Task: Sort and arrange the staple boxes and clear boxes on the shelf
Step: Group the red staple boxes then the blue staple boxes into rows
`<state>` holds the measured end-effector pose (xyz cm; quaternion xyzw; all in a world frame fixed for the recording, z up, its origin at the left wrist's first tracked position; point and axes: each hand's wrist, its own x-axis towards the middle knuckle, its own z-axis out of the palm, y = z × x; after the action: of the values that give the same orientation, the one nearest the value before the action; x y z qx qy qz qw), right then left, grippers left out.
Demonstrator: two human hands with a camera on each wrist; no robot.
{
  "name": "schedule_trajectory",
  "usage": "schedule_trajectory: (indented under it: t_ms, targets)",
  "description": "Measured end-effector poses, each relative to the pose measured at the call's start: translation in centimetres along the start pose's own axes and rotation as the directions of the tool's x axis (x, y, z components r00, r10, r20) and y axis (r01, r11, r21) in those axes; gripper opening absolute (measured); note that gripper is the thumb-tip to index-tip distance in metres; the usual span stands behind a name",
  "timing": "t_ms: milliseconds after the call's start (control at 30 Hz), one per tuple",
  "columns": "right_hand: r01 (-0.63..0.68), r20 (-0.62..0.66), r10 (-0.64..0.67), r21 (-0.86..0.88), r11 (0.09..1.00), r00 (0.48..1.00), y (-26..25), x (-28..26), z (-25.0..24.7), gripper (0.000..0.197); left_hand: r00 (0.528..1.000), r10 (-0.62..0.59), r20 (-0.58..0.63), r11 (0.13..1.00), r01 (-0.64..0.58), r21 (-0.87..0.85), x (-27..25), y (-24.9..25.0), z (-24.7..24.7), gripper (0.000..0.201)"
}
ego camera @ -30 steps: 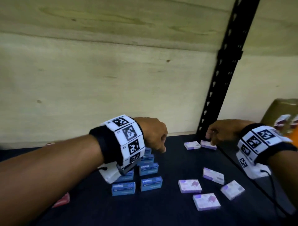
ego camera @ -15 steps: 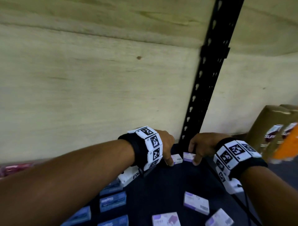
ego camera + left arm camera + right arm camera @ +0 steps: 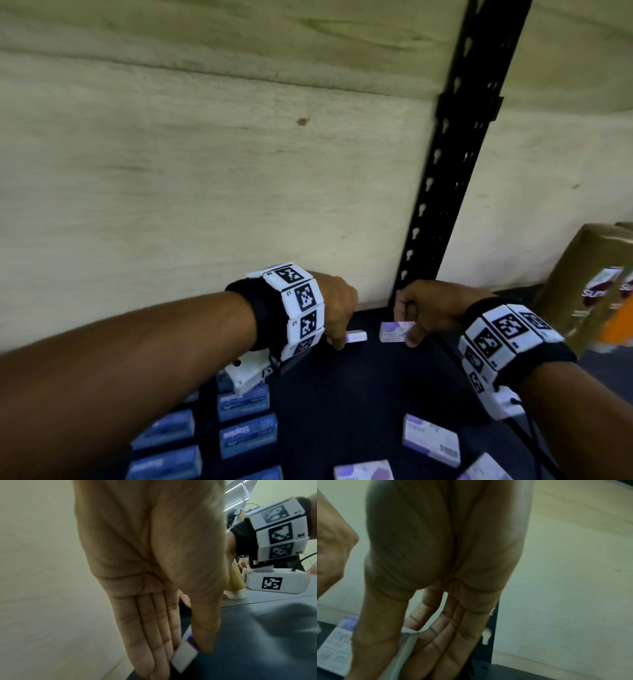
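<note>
Near the shelf's (image 3: 359,394) back edge, two small white-and-purple boxes are held, one (image 3: 356,337) in the left hand's (image 3: 337,308) grip, one (image 3: 394,331) in the right hand's (image 3: 428,308). Blue staple boxes (image 3: 247,435) stand in rows toward the front left; more purple-white boxes (image 3: 431,439) lie scattered front right.

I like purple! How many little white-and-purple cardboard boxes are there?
5 white-and-purple cardboard boxes: one held by the left hand, one by the right hand, one lying mid-right, two cut off at the bottom edge. More may be hidden.
</note>
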<state>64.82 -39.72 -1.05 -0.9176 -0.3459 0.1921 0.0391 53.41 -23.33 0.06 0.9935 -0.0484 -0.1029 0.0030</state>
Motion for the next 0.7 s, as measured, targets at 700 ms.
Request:
schedule_trajectory:
  t_ms: [700]
  targets:
    - [0.038,-0.024,-0.037,0.038,0.999,0.999,-4.7,0.4,0.0,0.019,0.993,-0.122,-0.009,0.99,0.122,0.077,-3.3,-3.1,1.1,0.028]
